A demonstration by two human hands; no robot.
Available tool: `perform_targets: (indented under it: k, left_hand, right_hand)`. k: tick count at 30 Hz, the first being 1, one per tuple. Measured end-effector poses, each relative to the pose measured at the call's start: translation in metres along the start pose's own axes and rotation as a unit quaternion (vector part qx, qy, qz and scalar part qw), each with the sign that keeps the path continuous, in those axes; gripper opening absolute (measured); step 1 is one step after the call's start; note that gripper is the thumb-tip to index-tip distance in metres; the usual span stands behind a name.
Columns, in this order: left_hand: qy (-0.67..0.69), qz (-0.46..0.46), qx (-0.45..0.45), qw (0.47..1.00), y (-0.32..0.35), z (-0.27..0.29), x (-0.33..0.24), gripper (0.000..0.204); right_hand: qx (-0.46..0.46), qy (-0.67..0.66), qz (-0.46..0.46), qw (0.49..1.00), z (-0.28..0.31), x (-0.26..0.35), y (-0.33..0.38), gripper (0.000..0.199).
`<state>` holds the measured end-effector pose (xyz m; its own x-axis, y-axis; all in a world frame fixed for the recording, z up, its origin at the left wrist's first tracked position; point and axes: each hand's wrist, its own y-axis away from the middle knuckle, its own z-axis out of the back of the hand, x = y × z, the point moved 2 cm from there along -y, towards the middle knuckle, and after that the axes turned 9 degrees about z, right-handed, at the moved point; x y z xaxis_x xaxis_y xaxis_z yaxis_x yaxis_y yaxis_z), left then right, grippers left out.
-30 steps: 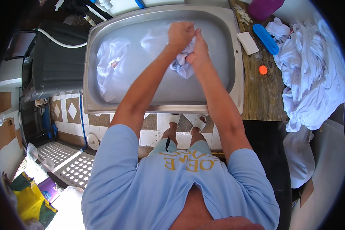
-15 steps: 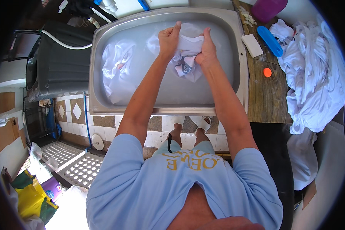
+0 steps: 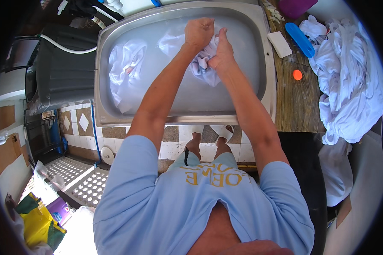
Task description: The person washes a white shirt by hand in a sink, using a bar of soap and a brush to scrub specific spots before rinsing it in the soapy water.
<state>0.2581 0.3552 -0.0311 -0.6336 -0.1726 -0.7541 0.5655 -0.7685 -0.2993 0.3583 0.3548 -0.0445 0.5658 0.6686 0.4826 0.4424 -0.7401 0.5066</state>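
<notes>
Two bare forearms rise from the lower middle of the frame, out of the short sleeves of a light blue shirt (image 3: 166,199) that fills the bottom. Below the chest, between the arms, two feet in white sandals (image 3: 223,132) stand on a patterned tile floor (image 3: 174,140). At lower left lie perforated white panels (image 3: 78,180) and a yellow bag (image 3: 38,219).

Further up, both arms reach over the near rim of a wide steel sink (image 3: 100,85) that spans the upper middle of the frame and holds cloudy water. The left hand (image 3: 198,33) is balled into a tight fist, its fingers curled shut on a bunched wet white cloth (image 3: 202,68). The right hand (image 3: 221,55) sits just beside it, touching it, with its fingers closed around the same cloth and the thumb pointing up. The cloth hangs between and under the two hands, over the water in the upper centre of the sink. A second white garment (image 3: 123,74) lies soaking in the left part of the sink, well apart from the hands.

To the right of the sink, a wooden counter (image 3: 293,102) carries a white bar of soap (image 3: 280,43), a blue brush (image 3: 300,39), a small orange ball (image 3: 297,75) and a big heap of white laundry (image 3: 353,80). At upper left stands a dark grey bin (image 3: 61,76).
</notes>
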Motion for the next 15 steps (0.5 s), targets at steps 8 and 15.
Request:
perform_targets:
  k: [8,15]
  left_hand:
    - [0.042,-0.141,-0.010,0.989,0.025,-0.019,-0.018,0.019]
    - [0.340,0.205,0.108,0.911,-0.010,0.017,0.004,0.051]
  right_hand:
    - [0.064,0.002,0.071,0.995,0.019,0.005,-0.008,0.051]
    - [0.011,-0.021,0.074,0.997,0.004,0.030,-0.008,0.047]
